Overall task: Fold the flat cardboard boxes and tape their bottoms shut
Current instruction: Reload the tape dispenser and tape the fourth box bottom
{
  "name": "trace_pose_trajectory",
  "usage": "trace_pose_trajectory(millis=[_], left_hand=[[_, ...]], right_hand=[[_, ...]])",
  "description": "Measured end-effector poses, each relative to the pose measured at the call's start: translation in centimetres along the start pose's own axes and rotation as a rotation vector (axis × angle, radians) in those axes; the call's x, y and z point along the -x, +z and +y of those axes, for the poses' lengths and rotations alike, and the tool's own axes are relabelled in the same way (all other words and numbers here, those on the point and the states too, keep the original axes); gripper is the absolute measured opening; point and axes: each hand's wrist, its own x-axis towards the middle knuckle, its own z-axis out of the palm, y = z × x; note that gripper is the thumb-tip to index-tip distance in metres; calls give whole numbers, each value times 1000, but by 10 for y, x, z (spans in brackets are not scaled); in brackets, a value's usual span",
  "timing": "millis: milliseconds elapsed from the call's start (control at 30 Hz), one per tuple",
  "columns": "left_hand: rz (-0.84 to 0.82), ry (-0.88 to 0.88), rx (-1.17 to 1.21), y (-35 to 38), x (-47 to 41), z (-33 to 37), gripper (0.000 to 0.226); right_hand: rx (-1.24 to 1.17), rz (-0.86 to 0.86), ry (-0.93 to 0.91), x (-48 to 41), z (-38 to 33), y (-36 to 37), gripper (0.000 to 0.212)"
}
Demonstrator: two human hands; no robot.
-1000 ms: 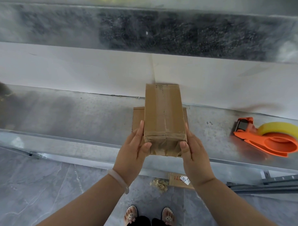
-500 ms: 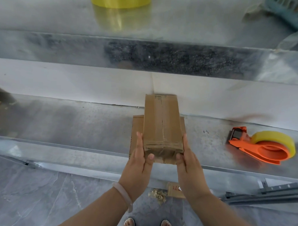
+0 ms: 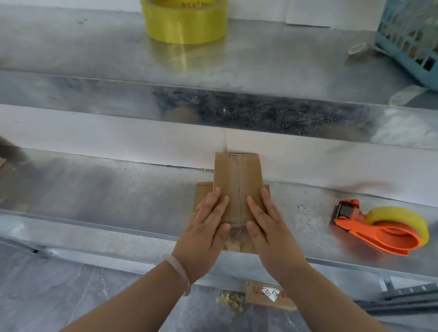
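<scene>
A small folded brown cardboard box (image 3: pixel 237 181) stands on the metal bench (image 3: pixel 112 199), its taped bottom face turned up. A strip of clear tape runs along that face and down the near end. My left hand (image 3: pixel 206 227) lies flat on the left part of the face with straight fingers. My right hand (image 3: pixel 268 227) presses flat on the right part, thumb at the near edge. A flat cardboard piece (image 3: pixel 202 193) shows from under the box.
An orange tape dispenser (image 3: pixel 374 231) with a yellow roll lies on the bench to the right. On the upper shelf (image 3: pixel 68 48) stand a yellow tape roll (image 3: pixel 183 18) and a blue basket (image 3: pixel 418 41). A cardboard scrap (image 3: pixel 268 295) lies on the floor.
Both hands moved from gripping the box's near end at its sides onto its top face, now lying flat on it. The camera tilted up, bringing the upper shelf into view.
</scene>
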Motion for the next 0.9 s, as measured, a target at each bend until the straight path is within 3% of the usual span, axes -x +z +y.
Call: trace_pose_trajectory(millis=[67, 267, 467, 667, 900], left_hand=[[16, 47, -17, -9, 6, 4, 63], [-132, 167, 41, -21, 9, 22, 43], [-24, -165, 106, -23, -71, 19, 60], [-208, -222, 26, -29, -129, 12, 69], [-114, -216, 61, -20, -99, 26, 63]], right_hand=[[-77, 33, -19, 3, 8, -8, 43], [-158, 60, -28, 15, 31, -51, 38], [-201, 81, 73, 15, 34, -54, 51], [-377, 282, 369, 24, 32, -32, 47], [-437, 444, 473, 39, 45, -26, 26]])
